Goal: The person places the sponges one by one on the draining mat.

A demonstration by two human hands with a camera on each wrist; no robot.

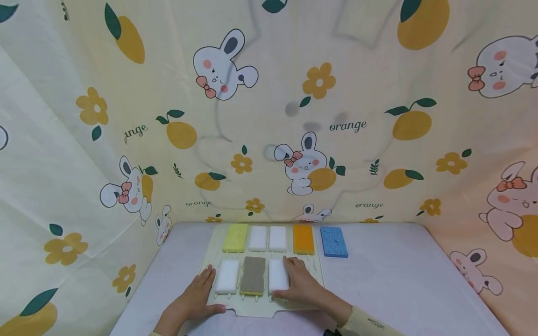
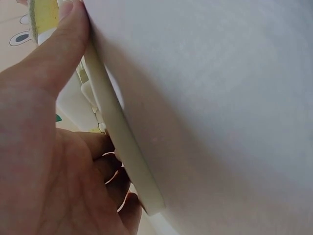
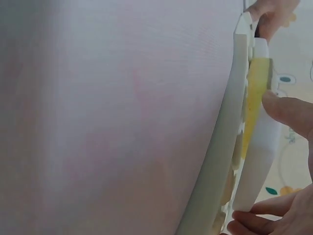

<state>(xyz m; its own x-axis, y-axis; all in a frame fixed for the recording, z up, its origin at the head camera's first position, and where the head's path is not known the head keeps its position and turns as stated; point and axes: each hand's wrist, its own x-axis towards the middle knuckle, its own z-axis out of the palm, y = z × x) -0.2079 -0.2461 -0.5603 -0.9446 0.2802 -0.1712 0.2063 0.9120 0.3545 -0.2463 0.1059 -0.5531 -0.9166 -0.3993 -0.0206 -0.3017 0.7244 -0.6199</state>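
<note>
A cream ridged tray (image 1: 252,309) lies on the table with sponges in two rows. My right hand (image 1: 304,282) holds the white sponge (image 1: 277,275) at the front row's right end, thumb at its near end and fingers at its far right side. In the right wrist view, the thumb and fingertips span that white sponge (image 3: 261,152). My left hand (image 1: 195,291) rests along the tray's left edge, its thumb at the front edge. Beside the held sponge sits a yellow sponge with a grey top (image 1: 253,274), then another white sponge (image 1: 227,276) near my left fingers.
Along the tray's back row lie a pale yellow sponge (image 1: 235,238), two white sponges (image 1: 258,238) and an orange sponge (image 1: 304,239). A blue sponge (image 1: 334,241) lies on the table (image 1: 378,270) right of the tray. Printed cloth (image 1: 269,112) hangs behind and at both sides.
</note>
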